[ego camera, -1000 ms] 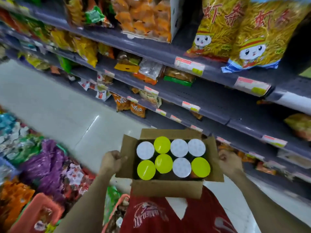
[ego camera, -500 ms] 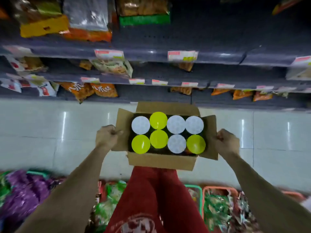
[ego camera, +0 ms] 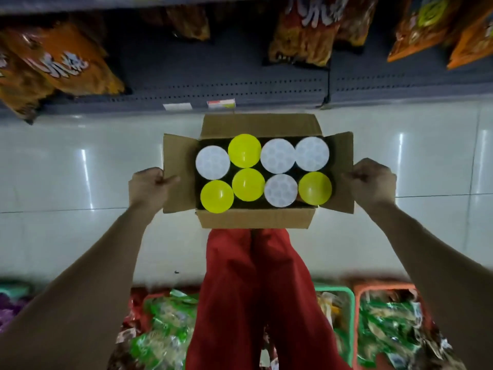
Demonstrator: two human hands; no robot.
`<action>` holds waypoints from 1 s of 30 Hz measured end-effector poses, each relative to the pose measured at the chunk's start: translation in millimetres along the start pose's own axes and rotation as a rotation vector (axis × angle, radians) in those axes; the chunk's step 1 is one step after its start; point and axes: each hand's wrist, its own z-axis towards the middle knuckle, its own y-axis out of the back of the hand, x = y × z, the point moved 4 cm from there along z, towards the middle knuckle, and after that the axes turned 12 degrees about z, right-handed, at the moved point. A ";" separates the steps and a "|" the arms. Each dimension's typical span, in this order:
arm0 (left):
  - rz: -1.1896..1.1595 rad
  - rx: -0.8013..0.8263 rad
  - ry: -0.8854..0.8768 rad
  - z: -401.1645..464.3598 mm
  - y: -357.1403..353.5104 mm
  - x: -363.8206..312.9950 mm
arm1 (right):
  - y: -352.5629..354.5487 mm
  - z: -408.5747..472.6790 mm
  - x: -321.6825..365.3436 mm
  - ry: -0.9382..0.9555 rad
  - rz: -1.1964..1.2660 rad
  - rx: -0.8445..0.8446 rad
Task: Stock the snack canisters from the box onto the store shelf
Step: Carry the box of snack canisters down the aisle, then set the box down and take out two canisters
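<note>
Cardboard box [ego camera: 256, 218] lowered toward bottom shelf [ego camera: 226, 76] | both hands' fingers still gripping side flaps

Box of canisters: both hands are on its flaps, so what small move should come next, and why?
Probably lower the box to the floor. The left hand and right hand both grip its side flaps, so neither is free to lift any of the eight canisters, and the bottom shelf has bare space just ahead.
</note>
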 end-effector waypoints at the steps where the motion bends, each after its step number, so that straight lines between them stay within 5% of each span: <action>1: -0.011 0.003 0.006 4.9 -5.4 4.3 | -4.8 3.6 -4.4 -0.008 0.007 0.002; 16: -0.292 0.138 0.060 54.7 -50.8 49.8 | -41.8 38.0 -90.0 -0.307 0.257 0.074; 22: 0.012 0.107 0.143 42.1 -79.7 66.6 | -62.1 32.4 -100.0 -0.375 -0.037 0.098; 27: 0.222 0.087 0.134 26.1 -85.6 62.1 | -71.7 14.7 -89.1 -0.317 -0.216 0.043; 30: 0.138 -0.018 0.072 6.8 -78.1 52.2 | -75.2 -10.1 -69.9 -0.106 -0.179 0.049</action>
